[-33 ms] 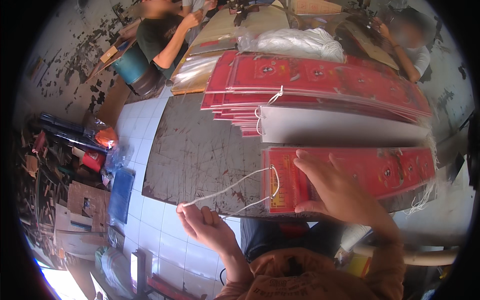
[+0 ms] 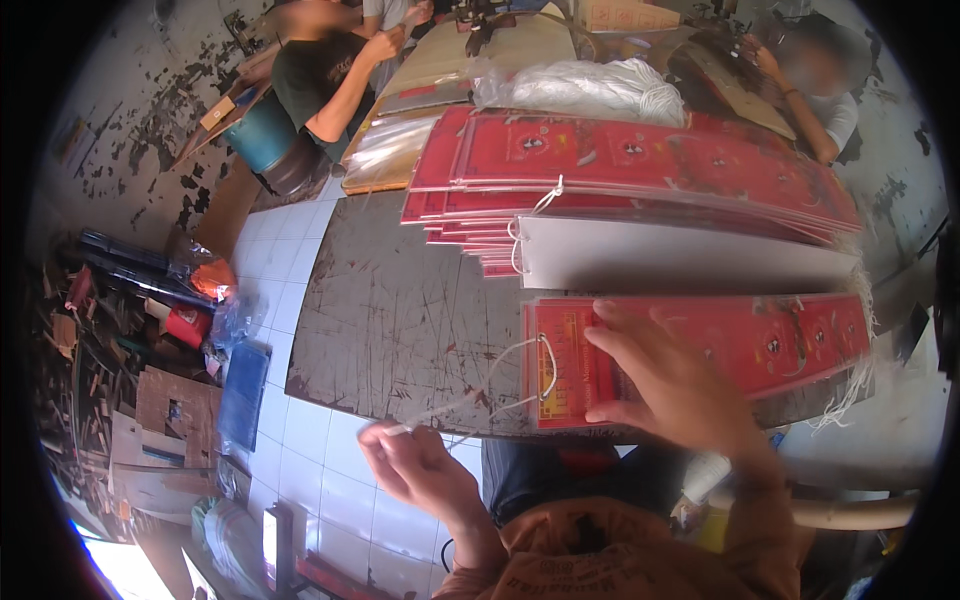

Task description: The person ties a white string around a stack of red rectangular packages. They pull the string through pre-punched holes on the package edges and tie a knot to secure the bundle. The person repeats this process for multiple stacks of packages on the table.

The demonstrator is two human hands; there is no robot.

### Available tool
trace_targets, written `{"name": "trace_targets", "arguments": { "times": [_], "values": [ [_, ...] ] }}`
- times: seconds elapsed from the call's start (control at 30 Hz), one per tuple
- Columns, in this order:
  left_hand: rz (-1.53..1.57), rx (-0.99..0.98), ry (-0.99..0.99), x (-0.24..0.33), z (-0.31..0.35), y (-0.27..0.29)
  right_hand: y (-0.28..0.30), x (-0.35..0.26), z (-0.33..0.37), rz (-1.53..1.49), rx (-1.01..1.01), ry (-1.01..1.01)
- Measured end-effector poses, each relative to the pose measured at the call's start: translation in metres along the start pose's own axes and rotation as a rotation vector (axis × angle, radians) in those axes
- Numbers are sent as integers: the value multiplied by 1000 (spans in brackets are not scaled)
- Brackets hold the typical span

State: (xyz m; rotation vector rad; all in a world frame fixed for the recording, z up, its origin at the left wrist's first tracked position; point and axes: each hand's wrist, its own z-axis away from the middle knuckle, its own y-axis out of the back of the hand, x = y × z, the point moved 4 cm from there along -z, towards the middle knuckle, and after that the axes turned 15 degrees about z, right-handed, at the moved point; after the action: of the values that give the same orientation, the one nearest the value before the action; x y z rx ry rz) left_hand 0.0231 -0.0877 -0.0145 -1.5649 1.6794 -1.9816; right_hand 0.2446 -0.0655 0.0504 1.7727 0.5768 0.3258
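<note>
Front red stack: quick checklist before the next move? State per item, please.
1. Right hand on the front red stack: ok, spread across the top.
2. Left hand has the white cord: ok, pinched at the fingers, off the table edge.
3. Cord attached at the stack's left end: ok, both strands run from there toward the left hand.
4. Cord taut: not ok, the upper strand bows.
5. Cord ends knotted: cannot tell, blurred and partly hidden at the left hand.
6. Loose white strands at the stack's right end away from the right hand's fingers: ok.
</note>
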Motion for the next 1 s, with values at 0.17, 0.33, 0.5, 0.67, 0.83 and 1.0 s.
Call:
{"name": "trace_targets", "arguments": {
  "times": [0.17, 0.33, 0.5, 0.67, 0.83, 1.0],
  "values": [
    [-324, -691, -47, 10, 48, -24, 5, -51, 15, -335, 528, 83],
    [-401, -812, 155, 3, 58, -27, -14, -57, 26, -406, 688, -94],
    [-365, -702, 218, -2, 64, -34, -25, -56, 34, -496, 718, -189],
    [-182, -871, 163, -8, 71, -36, -33, -61, 36, -553, 743, -161],
    [-203, -832, 252, -8, 75, -35, -29, -70, 33, -508, 783, -140],
    [-152, -886, 175, -10, 75, -36, -39, -76, 37, -524, 819, -181]
  ]
}}
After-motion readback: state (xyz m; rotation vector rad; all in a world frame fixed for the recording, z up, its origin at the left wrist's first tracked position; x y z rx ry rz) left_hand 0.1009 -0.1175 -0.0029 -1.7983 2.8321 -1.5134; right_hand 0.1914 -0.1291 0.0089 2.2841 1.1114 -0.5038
